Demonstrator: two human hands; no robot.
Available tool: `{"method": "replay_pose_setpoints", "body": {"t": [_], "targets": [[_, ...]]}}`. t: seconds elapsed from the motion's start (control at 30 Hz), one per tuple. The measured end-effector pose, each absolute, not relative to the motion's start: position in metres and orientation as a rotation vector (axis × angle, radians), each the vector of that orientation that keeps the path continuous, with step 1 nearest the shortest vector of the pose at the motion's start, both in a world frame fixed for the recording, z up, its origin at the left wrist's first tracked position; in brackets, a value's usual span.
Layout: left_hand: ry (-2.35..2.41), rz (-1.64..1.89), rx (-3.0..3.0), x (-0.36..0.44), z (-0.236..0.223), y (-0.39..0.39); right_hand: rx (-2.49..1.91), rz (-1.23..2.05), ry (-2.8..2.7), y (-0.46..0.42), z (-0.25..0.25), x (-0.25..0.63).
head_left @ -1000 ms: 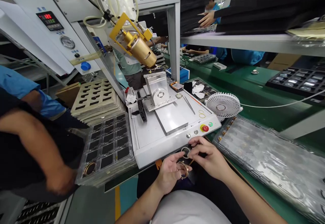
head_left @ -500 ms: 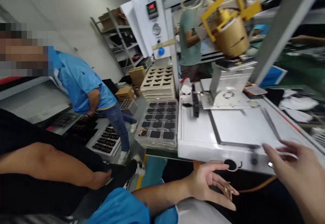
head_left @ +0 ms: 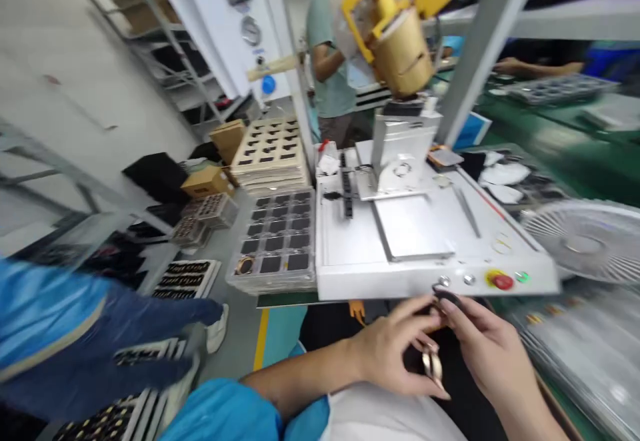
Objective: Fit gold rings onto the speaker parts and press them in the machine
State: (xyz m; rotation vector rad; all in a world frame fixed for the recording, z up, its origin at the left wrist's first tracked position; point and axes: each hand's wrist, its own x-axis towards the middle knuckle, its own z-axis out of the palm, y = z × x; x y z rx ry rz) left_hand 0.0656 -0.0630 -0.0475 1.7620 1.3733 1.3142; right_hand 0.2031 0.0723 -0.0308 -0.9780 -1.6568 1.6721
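Factory floor fills my feed: steel shelving against a white wall, cardboard boxes and a yellow floor line. A co-worker in a teal shirt stands behind a white bench machine, and a blurred co-worker in a blue shirt and jeans fills the lower left.

My two hands work just below the machine's front edge, close together with their fingers curled inward. The right hand has its fingertips pinched on a dark ring, almost touching the control panel. The left hand curls toward that ring too, and its fingers seem to pinch a gold ring hanging between the hands, though blur softens the grip.

Room is tight ahead, since the machine's edge sits just past the fingertips, with its round buttons and red stop button close by. To the right, a stack of plastic trays lies near my right wrist, beneath a white fan. To the left, a stack of black-pocketed trays sits beside the machine, well apart from both hands, with another ring in one pocket. Open air lies below the hands, above my lap.
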Motion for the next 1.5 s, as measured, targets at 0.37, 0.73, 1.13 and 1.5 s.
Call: {"method": "replay_pose_setpoints", "body": {"t": [0.37,0.73,1.13,1.5], "targets": [[1.425,1.27,1.772,0.056,-0.045,-0.071,-0.918,1.988,-1.416,0.064,-0.008,0.199],[1.452,1.063,2.047,0.051,-0.056,-0.067,-0.86,2.124,-1.294,0.063,-0.02,0.208],[1.015,1.735,0.992,0.053,-0.047,-0.061,-0.869,2.264,-1.247,0.057,0.002,0.213],[0.922,1.754,0.896,0.054,-0.063,-0.064,-0.906,2.261,-1.237,0.026,0.008,0.194]]}}
